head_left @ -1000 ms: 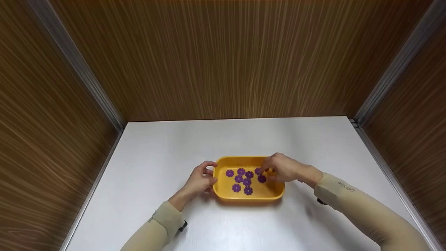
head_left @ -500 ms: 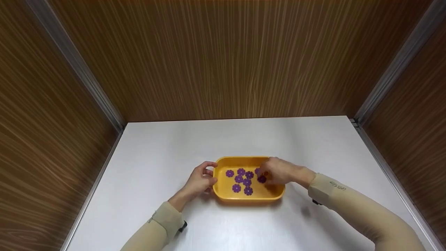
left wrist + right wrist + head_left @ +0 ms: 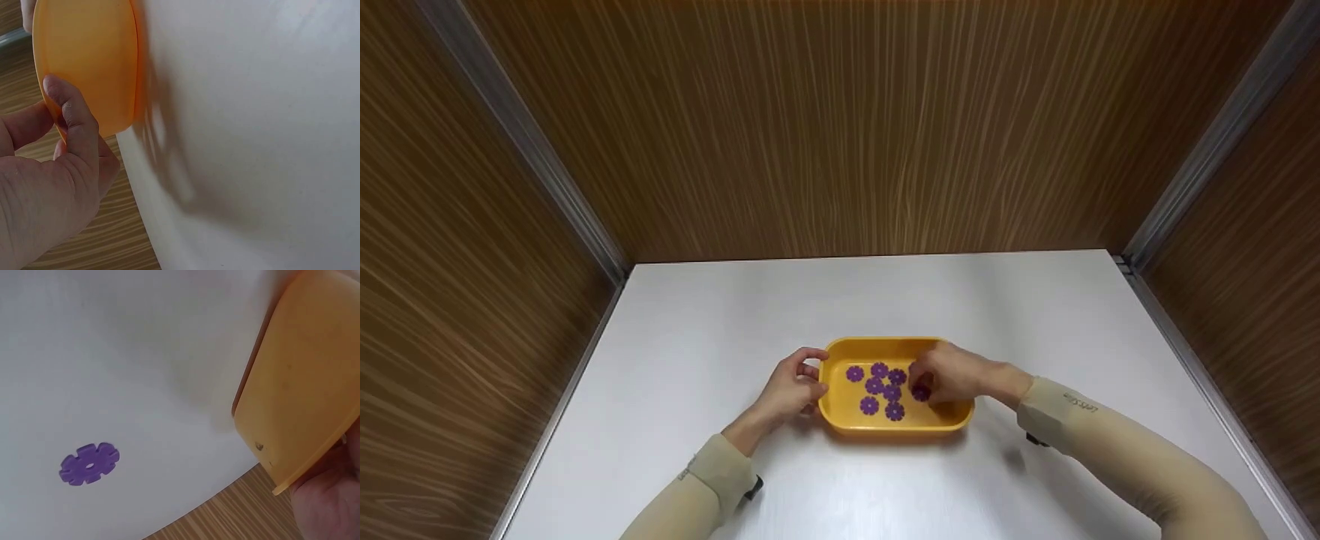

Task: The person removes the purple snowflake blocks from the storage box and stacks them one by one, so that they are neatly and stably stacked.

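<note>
A yellow plastic tray (image 3: pixel 885 431) sits on the white table with several purple notched interlocking discs (image 3: pixel 869 406) lying flat in it. My left hand (image 3: pixel 787 386) grips the tray's left end. In the left wrist view, the fingers and thumb of that left hand (image 3: pixel 79 135) pinch the tray's rim (image 3: pixel 39 67). My right hand (image 3: pixel 952 373) is down inside the right part of the tray, fingers curled at a purple disc (image 3: pixel 919 393) that its fingertips partly cover. The right wrist view shows only part of the right hand (image 3: pixel 326 506), past the tray's wall (image 3: pixel 304 371).
One loose purple disc (image 3: pixel 90 464) lies on the white table (image 3: pixel 140 382) outside the tray, beyond its right end. Brown wood-grain panels (image 3: pixel 870 127) stand behind and on both sides of the table, with metal strips at their corners.
My right hand has moved a little left and lower into the tray, and the disc at its fingertips has shifted slightly toward me. The left hand has stayed on the rim.
</note>
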`<action>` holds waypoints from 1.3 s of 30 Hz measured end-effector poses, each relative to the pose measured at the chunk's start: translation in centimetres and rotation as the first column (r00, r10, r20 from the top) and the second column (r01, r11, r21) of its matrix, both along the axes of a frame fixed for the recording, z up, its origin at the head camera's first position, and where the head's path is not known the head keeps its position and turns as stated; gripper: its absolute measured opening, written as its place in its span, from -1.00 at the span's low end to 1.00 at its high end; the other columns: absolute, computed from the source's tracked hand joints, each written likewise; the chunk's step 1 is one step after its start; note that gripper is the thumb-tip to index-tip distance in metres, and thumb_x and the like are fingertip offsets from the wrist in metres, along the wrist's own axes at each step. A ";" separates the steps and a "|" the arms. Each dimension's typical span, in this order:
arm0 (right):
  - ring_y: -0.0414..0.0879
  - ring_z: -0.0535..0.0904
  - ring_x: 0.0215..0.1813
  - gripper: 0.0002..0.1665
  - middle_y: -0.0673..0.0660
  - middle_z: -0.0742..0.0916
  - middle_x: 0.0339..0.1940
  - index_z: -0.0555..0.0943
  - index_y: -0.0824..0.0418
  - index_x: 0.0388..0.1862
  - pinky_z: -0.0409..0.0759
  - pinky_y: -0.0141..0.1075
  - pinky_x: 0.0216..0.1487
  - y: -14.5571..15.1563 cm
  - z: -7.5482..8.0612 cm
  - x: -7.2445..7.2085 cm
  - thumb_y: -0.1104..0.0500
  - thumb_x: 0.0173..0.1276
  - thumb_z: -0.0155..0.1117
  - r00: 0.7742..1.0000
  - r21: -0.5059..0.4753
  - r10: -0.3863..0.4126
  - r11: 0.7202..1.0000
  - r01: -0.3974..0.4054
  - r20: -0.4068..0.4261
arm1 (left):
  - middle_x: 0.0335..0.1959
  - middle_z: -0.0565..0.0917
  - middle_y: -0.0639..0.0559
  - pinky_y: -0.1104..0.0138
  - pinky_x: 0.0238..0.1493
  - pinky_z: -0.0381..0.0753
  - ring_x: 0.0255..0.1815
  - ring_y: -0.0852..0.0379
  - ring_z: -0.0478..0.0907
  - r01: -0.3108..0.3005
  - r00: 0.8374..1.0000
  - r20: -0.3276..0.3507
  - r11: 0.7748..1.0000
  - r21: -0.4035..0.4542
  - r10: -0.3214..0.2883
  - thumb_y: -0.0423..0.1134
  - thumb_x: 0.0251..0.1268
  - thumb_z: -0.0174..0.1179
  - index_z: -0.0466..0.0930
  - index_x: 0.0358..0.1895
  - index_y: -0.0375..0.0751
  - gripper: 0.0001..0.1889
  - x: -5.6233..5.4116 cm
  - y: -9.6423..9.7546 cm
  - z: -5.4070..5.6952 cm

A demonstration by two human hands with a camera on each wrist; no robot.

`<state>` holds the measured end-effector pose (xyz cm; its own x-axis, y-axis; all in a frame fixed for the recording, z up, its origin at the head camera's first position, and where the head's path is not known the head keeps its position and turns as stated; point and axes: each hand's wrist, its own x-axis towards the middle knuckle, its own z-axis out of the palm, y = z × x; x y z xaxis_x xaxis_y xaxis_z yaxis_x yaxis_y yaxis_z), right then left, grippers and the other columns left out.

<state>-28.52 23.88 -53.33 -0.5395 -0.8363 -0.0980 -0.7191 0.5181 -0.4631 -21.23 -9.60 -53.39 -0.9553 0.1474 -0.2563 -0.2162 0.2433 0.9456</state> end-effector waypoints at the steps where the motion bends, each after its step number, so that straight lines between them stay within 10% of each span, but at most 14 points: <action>1: -0.05 0.85 -0.05 -0.67 0.13 0.91 -0.04 0.90 0.18 0.05 0.91 -0.24 0.05 -0.1 0.0 0.0 0.32 0.31 0.70 1.000 0.000 0.000 1.000 0.000 -0.003 | -0.09 0.49 -0.04 0.34 -0.45 0.70 -0.35 0.13 0.56 -0.002 1.000 0.001 1.000 0.007 0.002 -0.52 0.31 0.31 0.54 0.47 -0.23 -0.37 0.0 0.0 0.0; 22: -0.16 0.84 -0.05 -0.67 0.08 0.92 0.02 0.93 0.10 0.07 0.92 -0.21 0.11 -1.3 0.0 -0.9 0.19 0.34 0.73 0.999 0.107 0.003 0.994 -0.009 0.053 | -0.07 0.50 -0.06 0.30 -0.44 0.77 -0.33 0.11 0.59 -0.006 1.000 0.008 1.000 0.001 0.006 -0.53 0.33 0.32 0.54 0.47 -0.21 -0.38 0.1 -0.2 0.1; 39: -0.30 0.63 -0.30 -0.64 -0.06 0.86 -0.24 0.88 0.04 -0.11 0.72 -0.43 -0.18 -1.4 -0.8 -0.7 0.04 0.11 0.79 0.998 0.108 0.001 0.994 0.005 -0.061 | -0.07 0.52 -0.06 0.32 -0.44 0.74 -0.36 0.11 0.57 0.002 1.000 -0.004 1.000 -0.008 -0.002 -0.52 0.32 0.31 0.54 0.47 -0.23 -0.38 0.2 -0.3 0.0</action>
